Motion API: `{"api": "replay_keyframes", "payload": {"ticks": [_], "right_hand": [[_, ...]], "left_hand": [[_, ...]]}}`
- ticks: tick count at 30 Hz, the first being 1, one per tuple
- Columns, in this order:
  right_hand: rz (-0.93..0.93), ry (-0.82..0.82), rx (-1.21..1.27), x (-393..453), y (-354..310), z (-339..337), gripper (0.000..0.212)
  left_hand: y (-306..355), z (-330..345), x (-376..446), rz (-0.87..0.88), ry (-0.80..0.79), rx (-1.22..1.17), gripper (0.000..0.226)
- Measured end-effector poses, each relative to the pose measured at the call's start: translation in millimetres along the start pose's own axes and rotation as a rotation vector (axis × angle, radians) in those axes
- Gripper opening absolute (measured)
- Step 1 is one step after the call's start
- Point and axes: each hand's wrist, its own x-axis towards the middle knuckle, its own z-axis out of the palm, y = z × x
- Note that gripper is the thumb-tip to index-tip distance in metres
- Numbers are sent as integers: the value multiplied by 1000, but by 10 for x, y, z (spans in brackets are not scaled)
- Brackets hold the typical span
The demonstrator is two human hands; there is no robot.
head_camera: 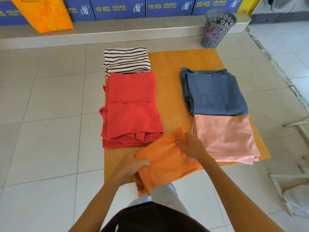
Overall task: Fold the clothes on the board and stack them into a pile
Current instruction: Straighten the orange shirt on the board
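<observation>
Head view: left hand curled round the near-left edge of an orange cloth, thumb on top, fingers tucked beneath. Right hand pinching the same cloth at its far-right edge, thumb pressed onto the fabric, fingers wrapped over the fold. Between the two hands, the cloth folded into a rough rectangle, tilted, its far part over the near edge of the board, its near end hanging off the board toward the person's lap. Just beyond the left hand, two folded red garments, one past the other, the nearer one touching the orange cloth. Farther beyond them, a folded striped top at the board's far-left corner. Just to the right of the right hand, a folded pink garment, close to the fingers. Beyond that, folded jeans, touching the pink piece. Well beyond the right hand, on the floor past the board, a grey basket. Far beyond the left hand, an orange bag on a raised step.
</observation>
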Motion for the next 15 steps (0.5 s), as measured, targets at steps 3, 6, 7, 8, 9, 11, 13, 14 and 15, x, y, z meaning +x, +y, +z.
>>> {"api": "replay_keyframes", "payload": {"ticks": [3, 6, 7, 8, 9, 11, 13, 14, 15], "right_hand": [[-32, 24, 169, -254, -184, 112, 53], [-84, 7, 271, -362, -303, 363, 31], [-90, 2, 286, -368, -335, 461, 25], [-92, 2, 288, -364, -355, 563, 24], [-84, 7, 277, -357, -376, 659, 23], [-56, 40, 245, -335, -414, 793, 21], [-31, 69, 217, -303, -456, 834, 20], [-28, 79, 207, -289, -472, 833, 20], [-27, 86, 189, -281, -485, 827, 21]], "left_hand": [[-116, -349, -30, 10, 67, -30, 41], [-264, -683, 1, -1, 206, -21, 66], [-312, -740, 26, -9, 273, 4, 78], [-354, -755, 53, -17, 337, 39, 85], [-391, -737, 89, -15, 394, 70, 85], [-452, -642, 168, 3, 466, 80, 82], [-479, -562, 240, 21, 496, 73, 80], [-481, -539, 265, 23, 503, 81, 79], [-494, -527, 288, 24, 513, 89, 79]]}}
